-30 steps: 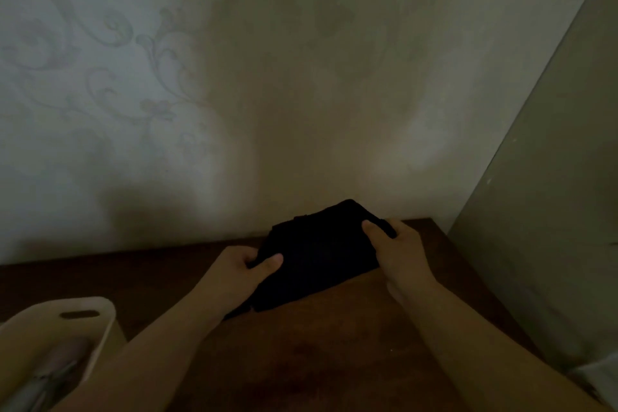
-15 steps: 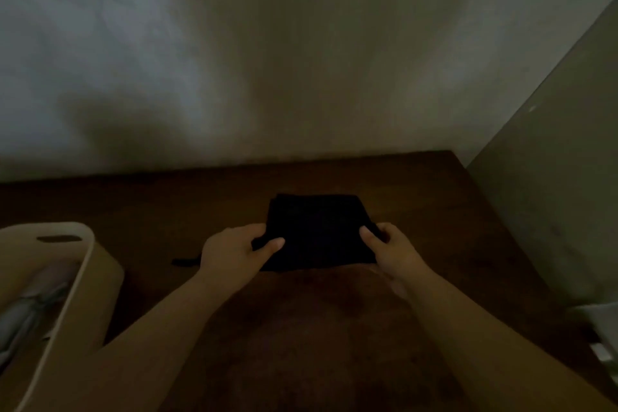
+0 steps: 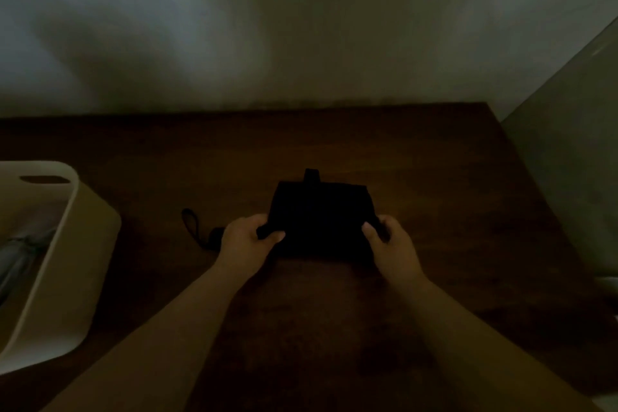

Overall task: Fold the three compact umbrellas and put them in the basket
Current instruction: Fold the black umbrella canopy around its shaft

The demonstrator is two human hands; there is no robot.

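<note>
2 hands [image 3: 245,237] [image 3: 394,242] curled around black umbrella [image 3: 321,221] edges.

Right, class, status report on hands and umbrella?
Both hands gripping black compact umbrella on brown wooden table. Cream plastic basket left, path unobstructed.

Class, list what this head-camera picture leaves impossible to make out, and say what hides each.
- Black umbrella: folds lost in darkness; left hand and right hand cover its ends.
- Basket: cut off by left edge; count inside hidden.
- Grey umbrella: mostly behind basket wall.
</note>
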